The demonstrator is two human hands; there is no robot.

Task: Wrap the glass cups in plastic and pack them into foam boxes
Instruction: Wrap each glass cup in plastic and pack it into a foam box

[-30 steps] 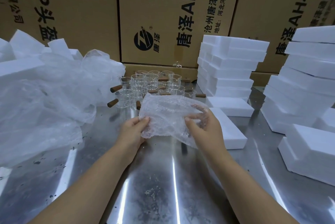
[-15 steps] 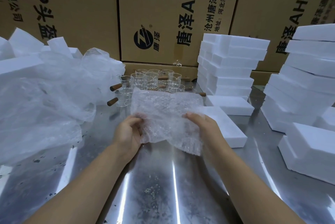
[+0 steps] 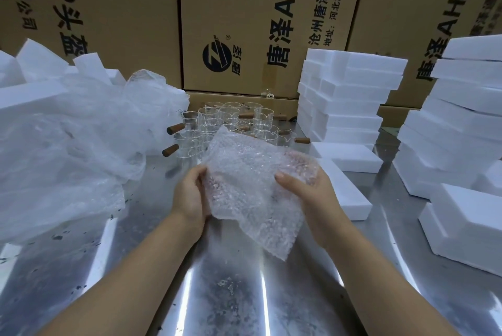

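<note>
Left hand (image 3: 190, 197) is gripping the left edge of the wrap (image 3: 252, 186), fingers curled round it; right hand (image 3: 315, 199) is pinching the right edge, thumb on top, fingers beneath; wrap is hanging above the table (image 3: 231, 295); cups (image 3: 225, 123) are standing just behind it, unwrapped; foam boxes (image 3: 350, 96) are sitting stacked at right.

Packing warehouse; stacked cartons (image 3: 244, 23); foam boxes (image 3: 350, 96); steel table (image 3: 231, 295)
</note>
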